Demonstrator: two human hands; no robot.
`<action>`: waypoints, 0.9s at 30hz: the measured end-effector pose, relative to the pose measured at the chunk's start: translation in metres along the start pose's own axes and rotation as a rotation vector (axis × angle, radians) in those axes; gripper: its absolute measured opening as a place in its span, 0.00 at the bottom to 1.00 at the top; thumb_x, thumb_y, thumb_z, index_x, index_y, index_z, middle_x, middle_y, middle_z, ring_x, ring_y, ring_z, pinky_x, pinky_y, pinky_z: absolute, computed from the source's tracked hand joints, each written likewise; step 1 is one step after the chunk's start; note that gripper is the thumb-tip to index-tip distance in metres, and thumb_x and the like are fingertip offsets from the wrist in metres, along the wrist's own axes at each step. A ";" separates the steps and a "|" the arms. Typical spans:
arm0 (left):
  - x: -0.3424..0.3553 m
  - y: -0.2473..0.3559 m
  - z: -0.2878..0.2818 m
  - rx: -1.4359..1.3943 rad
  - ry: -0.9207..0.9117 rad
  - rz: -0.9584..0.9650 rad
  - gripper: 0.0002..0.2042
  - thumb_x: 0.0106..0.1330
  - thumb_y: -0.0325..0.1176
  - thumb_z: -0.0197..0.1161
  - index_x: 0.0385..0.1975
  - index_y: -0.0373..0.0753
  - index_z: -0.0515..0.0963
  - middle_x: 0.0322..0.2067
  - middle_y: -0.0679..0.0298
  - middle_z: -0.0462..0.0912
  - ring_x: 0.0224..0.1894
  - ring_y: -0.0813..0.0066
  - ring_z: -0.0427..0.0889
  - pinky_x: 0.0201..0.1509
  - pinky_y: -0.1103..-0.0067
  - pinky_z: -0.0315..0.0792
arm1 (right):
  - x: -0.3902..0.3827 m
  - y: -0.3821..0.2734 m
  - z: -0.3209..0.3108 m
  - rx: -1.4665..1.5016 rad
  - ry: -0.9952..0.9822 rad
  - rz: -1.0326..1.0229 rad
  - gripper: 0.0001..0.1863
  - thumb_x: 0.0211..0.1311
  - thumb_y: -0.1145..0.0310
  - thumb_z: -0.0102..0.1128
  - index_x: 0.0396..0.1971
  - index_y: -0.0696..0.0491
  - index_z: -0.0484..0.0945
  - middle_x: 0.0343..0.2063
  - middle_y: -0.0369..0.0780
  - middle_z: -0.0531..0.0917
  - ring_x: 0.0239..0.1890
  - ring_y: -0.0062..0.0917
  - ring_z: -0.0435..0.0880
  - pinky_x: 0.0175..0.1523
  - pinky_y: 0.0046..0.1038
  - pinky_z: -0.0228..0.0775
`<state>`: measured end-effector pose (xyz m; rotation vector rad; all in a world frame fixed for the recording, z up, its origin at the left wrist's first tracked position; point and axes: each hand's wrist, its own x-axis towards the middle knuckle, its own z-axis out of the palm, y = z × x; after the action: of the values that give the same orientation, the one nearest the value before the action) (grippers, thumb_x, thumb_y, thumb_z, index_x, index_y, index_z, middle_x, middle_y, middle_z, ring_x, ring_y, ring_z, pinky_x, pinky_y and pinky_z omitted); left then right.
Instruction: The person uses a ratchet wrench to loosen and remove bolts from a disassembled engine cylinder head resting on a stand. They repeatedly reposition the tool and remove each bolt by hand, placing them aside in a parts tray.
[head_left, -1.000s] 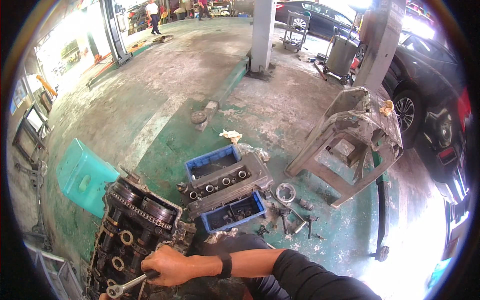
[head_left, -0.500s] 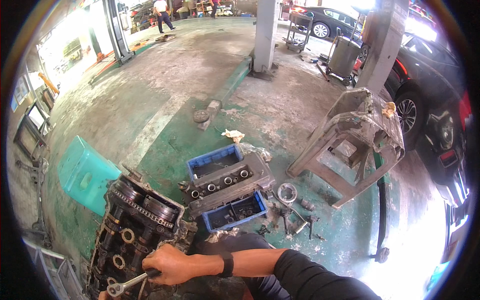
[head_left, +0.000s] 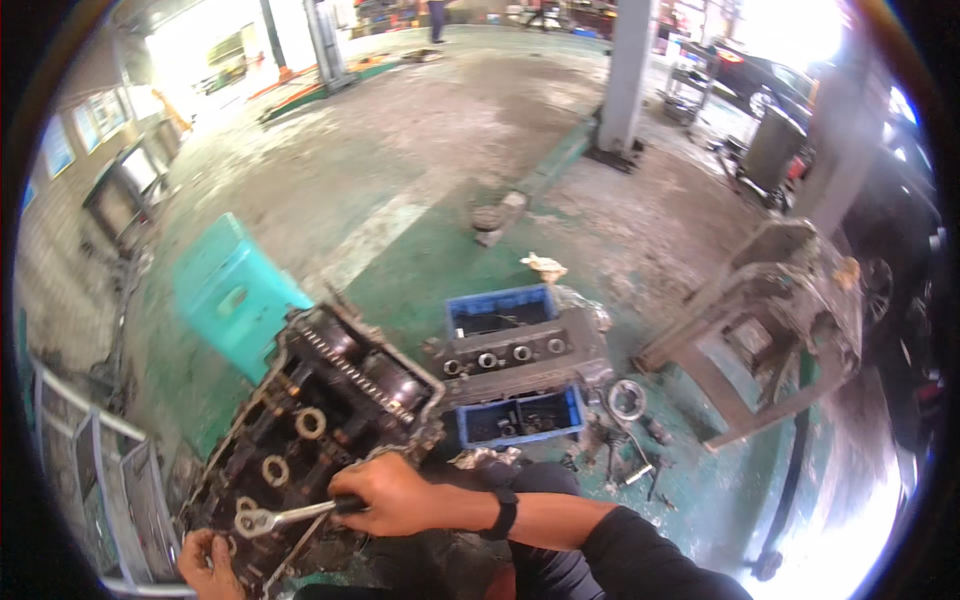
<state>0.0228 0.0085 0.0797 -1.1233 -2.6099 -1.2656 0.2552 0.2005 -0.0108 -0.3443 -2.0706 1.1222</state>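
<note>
My right hand [head_left: 385,495] grips the dark handle of a ratchet wrench [head_left: 293,514], whose chrome head lies over the engine assembly [head_left: 355,390], a dark, oily block with a chain and round openings. At the lower left edge of that engine, my left hand [head_left: 210,568] has its fingers curled; what they hold, if anything, I cannot make out. Just beyond, a metal engine cover [head_left: 575,350] lies between two blue bins [head_left: 505,300] with dark parts in them.
A turquoise stool [head_left: 225,280] is behind the engine, a worn grey stool [head_left: 740,390] at right. Loose parts [head_left: 628,398] lie on the floor. Metal frames [head_left: 100,470] stand at lower left. Lift posts [head_left: 628,80], a trolley [head_left: 685,85], dark cars and people [head_left: 437,30] are farther back.
The view has swung left, so the scene sits farther right in the picture. My left hand has come into fuller view at the engine's edge; my right hand still holds the wrench.
</note>
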 end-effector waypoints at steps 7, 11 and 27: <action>-0.042 -0.006 0.022 -0.316 0.000 0.134 0.12 0.60 0.26 0.66 0.43 0.34 0.77 0.38 0.63 0.80 0.39 0.74 0.79 0.45 0.75 0.74 | 0.004 -0.015 -0.012 0.280 -0.084 0.226 0.15 0.54 0.64 0.74 0.31 0.58 0.79 0.17 0.43 0.77 0.19 0.25 0.74 0.26 0.28 0.63; -0.066 0.032 0.057 -0.441 -0.148 0.039 0.12 0.56 0.27 0.70 0.39 0.33 0.81 0.38 0.62 0.81 0.38 0.71 0.80 0.44 0.75 0.75 | 0.002 -0.021 -0.010 0.347 -0.148 0.159 0.13 0.60 0.63 0.70 0.32 0.58 0.80 0.16 0.39 0.80 0.17 0.19 0.74 0.25 0.27 0.64; -0.087 0.101 0.124 -0.694 -0.672 0.245 0.14 0.56 0.18 0.67 0.43 0.31 0.80 0.32 0.60 0.83 0.33 0.76 0.80 0.39 0.81 0.74 | -0.077 -0.056 -0.093 0.450 0.150 0.551 0.11 0.58 0.66 0.72 0.34 0.58 0.84 0.24 0.32 0.84 0.28 0.14 0.78 0.35 0.22 0.71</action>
<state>0.1831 0.0842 0.0370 -2.2290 -2.2775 -2.0922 0.3815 0.1826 0.0292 -0.7722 -1.5655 1.7812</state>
